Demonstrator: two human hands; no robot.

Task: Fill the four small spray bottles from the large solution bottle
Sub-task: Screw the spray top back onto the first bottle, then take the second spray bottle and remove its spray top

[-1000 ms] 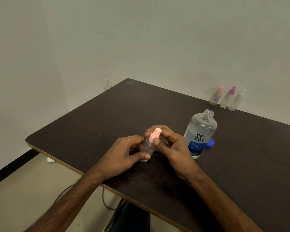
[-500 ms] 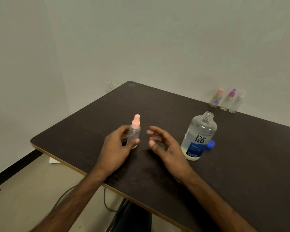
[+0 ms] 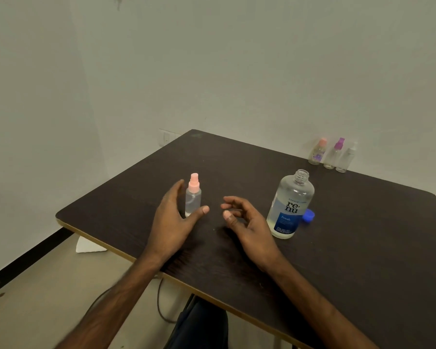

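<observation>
The pink-capped spray bottle (image 3: 193, 197) is seen standing upright on the counter (image 3: 363, 235), framed loosely by the left hand (image 3: 173, 220). The fingers are spread behind it and the thumb is stretched out in front of its base, with nothing curled round it; whether skin touches plastic cannot be told. The right hand (image 3: 247, 222) is held just to the right of that, its fingers loosely bent and nothing gripped. Just past the right hand's outer side the large solution bottle (image 3: 291, 205) is found, upright and uncapped at the neck, with the blue cap (image 3: 308, 215) lying by its base on the side away from the hands. Three small spray bottles (image 3: 334, 154) are lined up well apart from both hands, far off to the right. The pink-capped bottle is judged to be light, thin-walled and easily tipped (a tall, narrow body on a small foot). It is best taken round the clear body below the shoulder while the pump head is turned with the other hand; the smooth plastic may slip if wetted. The large bottle is judged to be heavier and apparently only part full, so the liquid will shift when it is tilted. It is best gripped round the labelled middle, where some friction may be offered, and not near the open neck, from which a spill could be provoked.
</observation>
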